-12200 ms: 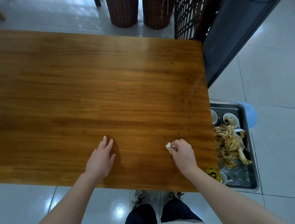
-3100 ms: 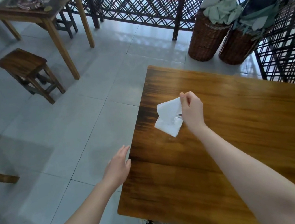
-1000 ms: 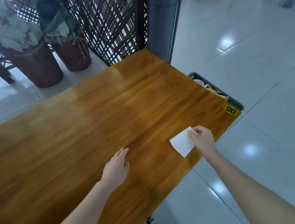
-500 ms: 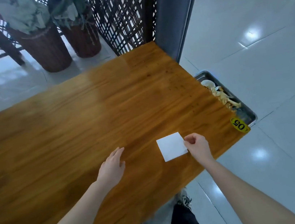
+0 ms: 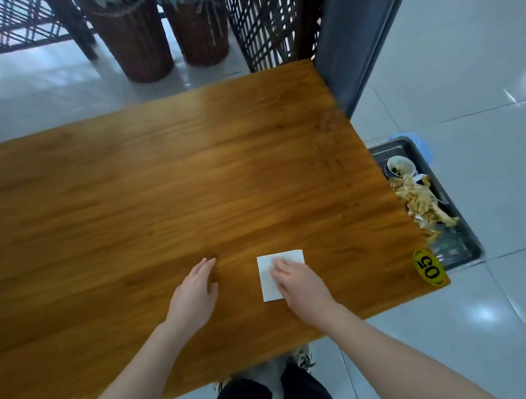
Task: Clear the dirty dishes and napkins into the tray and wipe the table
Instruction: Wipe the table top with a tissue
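A folded white napkin (image 5: 269, 274) lies flat on the wooden table (image 5: 153, 197) near its front edge. My right hand (image 5: 295, 281) rests on the napkin with straight fingers, covering its right half. My left hand (image 5: 194, 297) lies flat on the bare wood just to the left, touching nothing else. A dark metal tray (image 5: 462, 235) stands low beside the table's right end. It holds a small white bowl (image 5: 400, 164) and a heap of soiled brownish napkins (image 5: 424, 203); its left part is hidden under the tabletop.
A yellow "05" sticker (image 5: 428, 266) marks the table's front right corner. Two wicker baskets (image 5: 137, 37) with cloths stand behind the table, beside a dark lattice screen (image 5: 266, 13) and a grey pillar (image 5: 362, 23). Glossy floor tiles surround the table.
My right hand has let go of the napkin's edge and now lies flat on top of it. The view has swung so the tray shows further right. My left hand stays on the wood.
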### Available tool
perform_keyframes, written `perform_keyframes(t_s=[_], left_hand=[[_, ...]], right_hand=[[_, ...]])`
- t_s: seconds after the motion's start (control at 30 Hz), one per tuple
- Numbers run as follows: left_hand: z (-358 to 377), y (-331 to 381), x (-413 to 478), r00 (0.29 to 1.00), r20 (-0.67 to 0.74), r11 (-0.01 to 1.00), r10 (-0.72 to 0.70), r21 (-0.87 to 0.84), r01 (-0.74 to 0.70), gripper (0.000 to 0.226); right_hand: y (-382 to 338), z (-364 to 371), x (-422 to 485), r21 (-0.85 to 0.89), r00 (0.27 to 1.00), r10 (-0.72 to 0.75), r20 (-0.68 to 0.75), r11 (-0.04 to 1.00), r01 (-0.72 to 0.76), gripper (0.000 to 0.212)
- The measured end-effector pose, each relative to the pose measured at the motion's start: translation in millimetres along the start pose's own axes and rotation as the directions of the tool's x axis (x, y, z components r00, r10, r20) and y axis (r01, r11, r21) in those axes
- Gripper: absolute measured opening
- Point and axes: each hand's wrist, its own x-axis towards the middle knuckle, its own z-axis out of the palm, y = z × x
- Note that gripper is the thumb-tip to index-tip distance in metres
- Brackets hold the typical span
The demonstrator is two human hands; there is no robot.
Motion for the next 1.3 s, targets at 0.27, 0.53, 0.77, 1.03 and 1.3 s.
perform_keyframes(t_s=[0.27,0.53,0.77,1.03,1.3], left_hand=[[5,19,9,1.0,0.031,0.999,-0.001,-0.037,0.002,0.055],[-7,30,34,0.997,0.052,0.998,0.062,-0.02,-0.061,0.055],[-15,39,49,0.991,0.078,0.993,0.111,-0.042,-0.108,0.054],[-13,63,60,0.993,0.074,0.995,0.095,-0.028,-0.093,0.056],[4,92,66,0.998,0.05,0.998,-0.031,-0.049,0.034,0.054]], right_hand=[[75,-33,-27,0.014,0.976,0.19,-0.106,0.982,-0.19,0.038],[105,-51,-30,-0.052,0.859,0.502,-0.101,0.859,-0.509,0.046],[50,-22,-6,0.091,0.858,0.501,-0.112,0.865,-0.494,0.045],[97,-51,-15,0.081,0.944,0.316,-0.099,0.948,-0.309,0.033],[166,-92,4,0.137,0.92,0.384,-0.083,0.918,-0.371,0.019]])
